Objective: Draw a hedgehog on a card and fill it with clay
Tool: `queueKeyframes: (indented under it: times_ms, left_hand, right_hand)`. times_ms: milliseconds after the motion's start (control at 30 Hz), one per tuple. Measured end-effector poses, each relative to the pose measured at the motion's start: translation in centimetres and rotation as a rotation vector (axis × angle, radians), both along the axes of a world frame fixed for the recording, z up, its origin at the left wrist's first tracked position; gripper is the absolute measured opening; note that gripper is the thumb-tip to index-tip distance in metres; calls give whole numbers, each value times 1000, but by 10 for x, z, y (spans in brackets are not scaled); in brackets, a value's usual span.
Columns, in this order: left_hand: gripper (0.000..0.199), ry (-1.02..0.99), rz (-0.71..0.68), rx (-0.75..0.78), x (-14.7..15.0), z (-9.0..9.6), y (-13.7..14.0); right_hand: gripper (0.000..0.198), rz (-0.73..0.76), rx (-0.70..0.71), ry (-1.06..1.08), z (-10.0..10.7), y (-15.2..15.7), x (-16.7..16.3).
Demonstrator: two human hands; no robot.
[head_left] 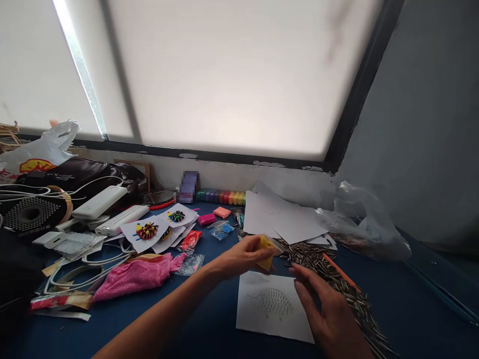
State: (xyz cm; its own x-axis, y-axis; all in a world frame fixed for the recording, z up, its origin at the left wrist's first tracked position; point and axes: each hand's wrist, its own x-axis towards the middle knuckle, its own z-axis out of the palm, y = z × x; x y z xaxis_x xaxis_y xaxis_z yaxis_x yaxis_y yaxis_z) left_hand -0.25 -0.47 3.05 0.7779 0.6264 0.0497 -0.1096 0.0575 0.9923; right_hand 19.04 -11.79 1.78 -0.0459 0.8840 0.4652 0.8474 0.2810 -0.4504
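Observation:
In my left hand (247, 255) is a yellow block of modelling clay (265, 253), pinched between thumb and fingers, with what looks like a clear wrapper at its edge. My right hand (325, 304) is held apart from it with the fingers stretched out, and nothing shows in it. Below both hands lies a white sheet (250, 314) with a pencil drawing of a spiny animal (277, 302). The right hand covers part of the sheet's right edge. Striped sunflower seeds (312, 257) are heaped just beyond and beside that hand.
An orange stick (340, 271) lies among the seeds. Blank papers (284, 214) and a clear plastic bag (368, 224) sit behind. Clay packs (222, 213), a pink cloth (138, 276), finished seed pictures (145, 232), cables and white power banks (121, 219) crowd the left.

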Motion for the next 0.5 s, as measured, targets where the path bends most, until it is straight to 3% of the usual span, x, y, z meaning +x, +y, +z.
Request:
queueKeyframes:
  times_ms: [100, 233, 333, 500]
  left_hand:
    - [40, -22, -138, -18, -1, -2, -2]
    - [39, 32, -140, 53, 0, -1, -5]
    - [43, 46, -117, 26, 0, 1, -6]
    - [41, 22, -79, 53, 1, 7, -6]
  right_hand:
    - [41, -60, -108, 273, 21, 4, -4]
    - [39, 39, -266, 405, 40, 12, -14]
    - [35, 134, -325, 444, 39, 16, -20]
    - [38, 70, -290, 521, 27, 17, -17]
